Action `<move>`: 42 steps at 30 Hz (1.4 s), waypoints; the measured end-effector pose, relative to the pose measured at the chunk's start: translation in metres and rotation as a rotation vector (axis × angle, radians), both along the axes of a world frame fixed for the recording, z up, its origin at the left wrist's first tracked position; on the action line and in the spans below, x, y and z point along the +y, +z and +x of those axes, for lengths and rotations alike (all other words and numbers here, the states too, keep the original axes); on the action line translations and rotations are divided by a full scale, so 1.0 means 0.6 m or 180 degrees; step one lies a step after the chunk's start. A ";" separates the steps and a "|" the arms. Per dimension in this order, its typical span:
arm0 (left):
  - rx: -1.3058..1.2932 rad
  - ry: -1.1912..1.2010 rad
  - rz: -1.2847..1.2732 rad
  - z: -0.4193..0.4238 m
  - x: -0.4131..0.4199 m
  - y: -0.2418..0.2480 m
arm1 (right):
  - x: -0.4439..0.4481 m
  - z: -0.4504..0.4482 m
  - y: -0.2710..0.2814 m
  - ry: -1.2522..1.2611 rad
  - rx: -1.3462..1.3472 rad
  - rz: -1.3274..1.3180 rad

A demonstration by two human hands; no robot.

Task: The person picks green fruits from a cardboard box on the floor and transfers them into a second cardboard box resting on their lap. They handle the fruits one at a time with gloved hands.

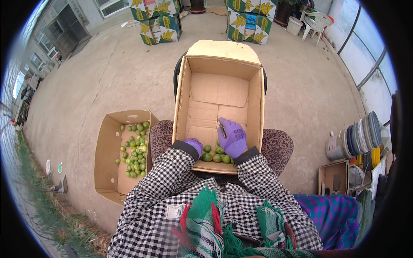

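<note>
An open cardboard box [255,96] rests before me between my knees, its far flap folded outward. Several green citrus fruits [208,157] are gathered at its near end. My right hand [233,137], in a purple work glove, is over the box just above these fruits, fingers curled; something small and dark shows by the fingertips, too small to name. My left hand [194,145], gloved alike, reaches in at the near left corner beside the fruits. Its fingers are mostly hidden, so its hold cannot be made out.
At my left, a second cardboard box [108,154] on the concrete floor holds loose green fruits [137,158]. Stacked banana cartons [159,29] and more cartons [248,27] stand ahead. Nested buckets [358,137] lie at right, near a small box [332,177]. A white plastic chair [316,24] is far right.
</note>
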State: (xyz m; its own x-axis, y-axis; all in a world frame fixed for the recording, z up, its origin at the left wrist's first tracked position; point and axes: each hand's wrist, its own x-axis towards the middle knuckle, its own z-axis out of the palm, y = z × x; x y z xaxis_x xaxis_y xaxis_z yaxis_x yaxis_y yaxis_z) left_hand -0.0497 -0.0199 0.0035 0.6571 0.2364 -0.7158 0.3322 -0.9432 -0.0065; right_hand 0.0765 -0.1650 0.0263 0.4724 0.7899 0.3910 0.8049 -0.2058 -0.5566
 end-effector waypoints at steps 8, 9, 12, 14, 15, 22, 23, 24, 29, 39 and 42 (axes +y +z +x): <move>-0.1011 0.0776 -0.0200 0.003 -0.005 0.028 | 0.001 0.000 -0.002 -0.0045 -0.0058 0.0006; -0.1640 0.0927 -0.0381 0.001 -0.007 0.035 | 0.000 -0.001 -0.002 -0.0050 -0.0065 0.0000; -0.3068 0.1598 -0.1304 -0.003 -0.003 0.050 | -0.002 -0.003 0.002 -0.0053 -0.0062 -0.0035; -0.3349 0.2341 -0.2444 -0.003 0.006 0.062 | -0.003 -0.002 0.003 -0.0036 -0.0023 -0.0079; -0.3387 0.2382 -0.2737 -0.005 0.010 0.060 | -0.003 0.000 0.001 -0.0009 -0.0020 -0.0116; -0.3351 0.2062 -0.3650 -0.013 0.013 0.050 | -0.003 -0.003 -0.007 0.0016 -0.0182 -0.0241; -0.3335 0.2060 -0.3677 -0.013 0.014 0.046 | -0.004 -0.003 -0.007 0.0008 -0.0207 -0.0205; -0.3341 0.2043 -0.3663 -0.012 0.015 0.042 | -0.003 -0.003 -0.007 0.0011 -0.0149 -0.0346; -0.3328 0.2043 -0.3618 -0.012 0.014 0.041 | -0.004 -0.007 -0.003 0.0016 -0.0020 -0.0740; -0.5720 0.2462 -0.2210 -0.048 0.059 0.080 | -0.001 -0.002 -0.001 -0.0047 -0.0141 -0.0228; -0.6288 0.3412 -0.2172 -0.100 0.154 0.056 | -0.002 -0.002 -0.006 -0.0029 -0.0089 -0.0185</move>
